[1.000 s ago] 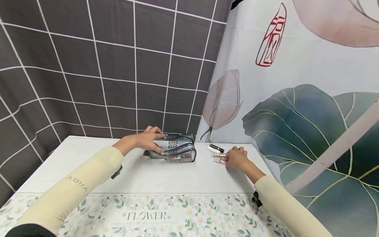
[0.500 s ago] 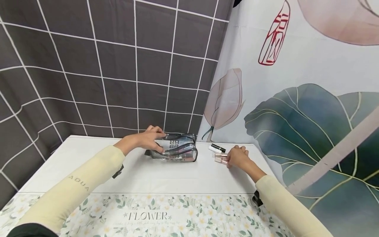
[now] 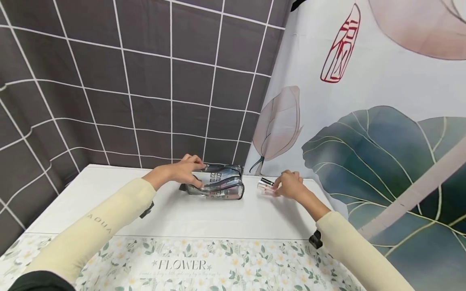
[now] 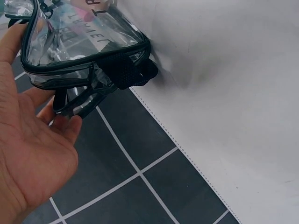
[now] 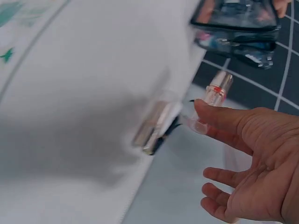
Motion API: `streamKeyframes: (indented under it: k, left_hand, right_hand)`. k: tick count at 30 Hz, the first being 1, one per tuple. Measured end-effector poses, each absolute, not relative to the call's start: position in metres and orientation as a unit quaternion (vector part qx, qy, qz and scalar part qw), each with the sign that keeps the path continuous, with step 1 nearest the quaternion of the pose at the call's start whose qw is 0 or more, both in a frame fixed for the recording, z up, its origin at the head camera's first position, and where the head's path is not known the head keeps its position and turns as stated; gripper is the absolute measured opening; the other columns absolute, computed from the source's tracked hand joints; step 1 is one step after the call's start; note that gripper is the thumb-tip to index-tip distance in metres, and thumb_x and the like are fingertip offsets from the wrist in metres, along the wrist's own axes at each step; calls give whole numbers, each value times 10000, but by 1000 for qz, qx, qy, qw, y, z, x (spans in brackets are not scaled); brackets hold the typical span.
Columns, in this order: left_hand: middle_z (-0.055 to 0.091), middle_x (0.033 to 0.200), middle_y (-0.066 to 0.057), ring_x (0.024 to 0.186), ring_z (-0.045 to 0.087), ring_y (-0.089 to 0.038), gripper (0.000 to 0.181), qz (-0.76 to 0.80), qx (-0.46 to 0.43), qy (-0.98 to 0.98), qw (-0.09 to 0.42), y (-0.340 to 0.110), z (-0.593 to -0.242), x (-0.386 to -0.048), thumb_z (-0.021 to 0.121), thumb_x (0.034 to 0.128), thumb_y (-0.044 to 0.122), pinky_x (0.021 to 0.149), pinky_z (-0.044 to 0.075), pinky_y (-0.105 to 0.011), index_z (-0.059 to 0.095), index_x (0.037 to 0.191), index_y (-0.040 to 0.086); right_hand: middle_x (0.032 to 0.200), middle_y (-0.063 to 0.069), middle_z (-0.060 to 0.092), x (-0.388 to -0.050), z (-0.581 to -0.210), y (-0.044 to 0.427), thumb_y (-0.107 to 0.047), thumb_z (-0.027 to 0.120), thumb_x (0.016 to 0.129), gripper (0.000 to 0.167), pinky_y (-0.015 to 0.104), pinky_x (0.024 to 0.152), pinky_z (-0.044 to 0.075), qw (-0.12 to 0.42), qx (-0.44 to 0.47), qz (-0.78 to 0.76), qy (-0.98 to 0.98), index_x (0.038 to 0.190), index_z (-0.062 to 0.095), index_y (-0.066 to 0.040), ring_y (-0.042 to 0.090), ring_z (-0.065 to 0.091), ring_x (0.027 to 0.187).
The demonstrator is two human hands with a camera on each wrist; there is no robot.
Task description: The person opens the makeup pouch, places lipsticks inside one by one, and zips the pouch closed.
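Observation:
My left hand [image 3: 183,171] grips the left end of a clear zip cosmetic bag [image 3: 220,190] with black trim, thumb and fingers on opposite sides, as the left wrist view also shows. Small items with pink and other colours are visible through the plastic. My right hand [image 3: 291,186] pinches a clear lipstick tube [image 5: 219,86] with a shiny metallic end between thumb and forefinger. The tube looks raised off the table in the right wrist view; its other fingers are spread. Beside it lie a blurred rose-gold tube [image 5: 154,123] and a black-and-white tube [image 3: 267,181].
The white table [image 3: 204,222] has a floral mat [image 3: 182,279] along its front edge. A dark grid-patterned cloth [image 3: 145,81] hangs behind the table. To the right hangs a pale cloth with leaf prints [image 3: 364,153].
My right hand has shifted slightly up and away from the front edge, bringing one lipstick tube over towards the black-and-white tube. The left hand keeps its grip on the bag.

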State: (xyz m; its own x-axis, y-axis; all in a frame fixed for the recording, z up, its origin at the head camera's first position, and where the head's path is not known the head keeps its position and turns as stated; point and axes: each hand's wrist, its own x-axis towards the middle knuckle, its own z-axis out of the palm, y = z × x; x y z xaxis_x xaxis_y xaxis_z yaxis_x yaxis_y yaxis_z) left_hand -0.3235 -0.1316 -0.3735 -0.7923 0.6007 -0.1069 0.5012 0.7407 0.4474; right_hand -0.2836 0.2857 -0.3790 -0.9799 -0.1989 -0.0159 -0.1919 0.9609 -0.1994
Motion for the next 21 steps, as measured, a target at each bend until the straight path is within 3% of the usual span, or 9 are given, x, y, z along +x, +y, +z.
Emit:
streamKeyframes:
  k: [7,21]
  left_hand:
    - [415,1676,-187,1477,331,-372,939,198,293,927,121,-131,-370,-325,813,941,428,1253,412,-659,469,1697,-10]
    - [416,1679,-170,1487,327,-364,929,196,290,928,124,-130,-375,-325,813,946,432,1258,414,-650,475,1700,7]
  right_hand:
    - [1675,382,489,-291,-356,266,-210,901,947,215,775,1137,366,-27,-131,-127,983,1105,882,-65,685,371,1506]
    - [1752,308,428,-295,-334,215,-297,824,1041,263,811,1188,322,-85,-192,-163,964,1186,844,-79,623,369,1537]
